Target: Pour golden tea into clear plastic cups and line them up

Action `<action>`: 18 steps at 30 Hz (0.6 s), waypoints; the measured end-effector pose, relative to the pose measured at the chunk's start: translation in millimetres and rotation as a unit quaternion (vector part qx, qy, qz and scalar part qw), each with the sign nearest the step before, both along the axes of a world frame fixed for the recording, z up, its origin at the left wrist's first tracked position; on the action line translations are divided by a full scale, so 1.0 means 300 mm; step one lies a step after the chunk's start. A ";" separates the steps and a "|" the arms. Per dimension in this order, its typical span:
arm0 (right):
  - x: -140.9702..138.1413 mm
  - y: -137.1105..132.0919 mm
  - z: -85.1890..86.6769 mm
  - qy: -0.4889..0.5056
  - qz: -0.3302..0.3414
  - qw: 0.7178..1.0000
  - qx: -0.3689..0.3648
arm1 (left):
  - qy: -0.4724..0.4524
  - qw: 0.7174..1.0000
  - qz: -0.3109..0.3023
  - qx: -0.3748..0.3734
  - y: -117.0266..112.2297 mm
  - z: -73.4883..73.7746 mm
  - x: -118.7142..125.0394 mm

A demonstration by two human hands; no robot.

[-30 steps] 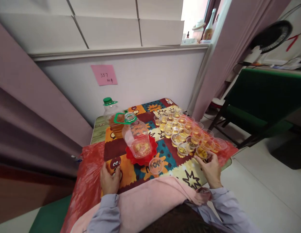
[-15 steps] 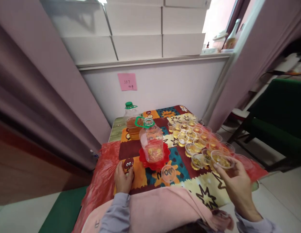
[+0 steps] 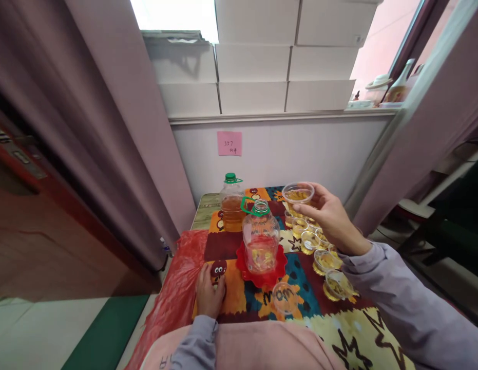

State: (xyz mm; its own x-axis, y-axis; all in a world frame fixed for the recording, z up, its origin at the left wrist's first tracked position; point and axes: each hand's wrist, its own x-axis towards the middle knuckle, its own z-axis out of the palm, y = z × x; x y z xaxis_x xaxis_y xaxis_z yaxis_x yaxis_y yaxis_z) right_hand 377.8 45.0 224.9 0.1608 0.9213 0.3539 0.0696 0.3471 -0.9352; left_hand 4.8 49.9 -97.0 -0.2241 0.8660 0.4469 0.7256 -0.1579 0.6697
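My right hand (image 3: pixel 331 215) grips a clear plastic cup (image 3: pixel 298 192) with yellow liquid in it, raised upright above the far right of the table. Below and nearer stand several similar cups (image 3: pixel 326 261) of yellow liquid, partly hidden by my right arm. Palm down on the patterned tablecloth, my left hand (image 3: pixel 210 292) lies with fingers apart and nothing in it. Between the hands, a clear jug (image 3: pixel 261 241) with a green handle and an uncapped mouth stands on a red scalloped dish (image 3: pixel 246 270). In front of it lies a clear round lid or cup (image 3: pixel 285 298).
Behind the uncapped jug stands a green-capped jug (image 3: pixel 231 210) of amber liquid. Red plastic sheeting (image 3: pixel 177 277) hangs over the table's left edge. A pink note (image 3: pixel 229 144) is stuck to the wall. Pink cloth (image 3: pixel 262 344) covers my lap at the near edge.
My right hand has carried its cup from the near right, up and leftward to above the far cups. My left hand stays on the tablecloth. The camera view has shifted.
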 end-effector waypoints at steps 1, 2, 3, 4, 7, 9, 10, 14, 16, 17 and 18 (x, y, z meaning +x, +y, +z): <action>-0.013 0.022 0.011 -0.013 0.015 1.000 0.000 | 0.000 1.000 0.001 -0.001 -0.001 -0.003 0.000; -0.025 0.041 0.019 -0.026 0.028 0.999 0.000 | -0.001 1.000 0.001 -0.002 -0.001 -0.006 0.000; -0.036 0.058 0.025 -0.039 0.038 0.999 0.001 | -0.002 1.000 0.001 -0.003 -0.002 -0.009 0.000; -0.045 0.074 0.029 -0.053 0.045 0.998 0.001 | -0.003 1.000 0.001 -0.004 -0.002 -0.011 0.000; -0.060 0.116 0.031 -0.090 0.053 0.994 0.004 | -0.006 1.000 0.000 -0.004 0.000 -0.015 -0.001; -0.059 0.140 0.026 -0.112 0.056 0.992 0.008 | -0.008 1.000 0.001 -0.005 0.001 -0.017 -0.001; -0.055 0.150 0.023 -0.125 0.054 0.991 0.011 | -0.008 1.000 0.002 -0.005 0.002 -0.018 0.000; -0.028 0.179 0.016 -0.196 0.030 0.980 0.018 | -0.010 1.000 0.004 -0.006 0.000 -0.021 0.005; -0.015 0.188 0.018 -0.225 0.025 0.974 0.023 | -0.010 1.000 0.002 -0.007 -0.002 -0.021 0.008; -0.010 0.192 0.020 -0.236 0.025 0.971 0.028 | -0.010 1.000 0.001 -0.008 -0.003 -0.020 0.008; -0.006 0.194 0.022 -0.247 0.025 0.968 0.033 | -0.010 1.000 0.000 -0.009 -0.004 -0.020 0.008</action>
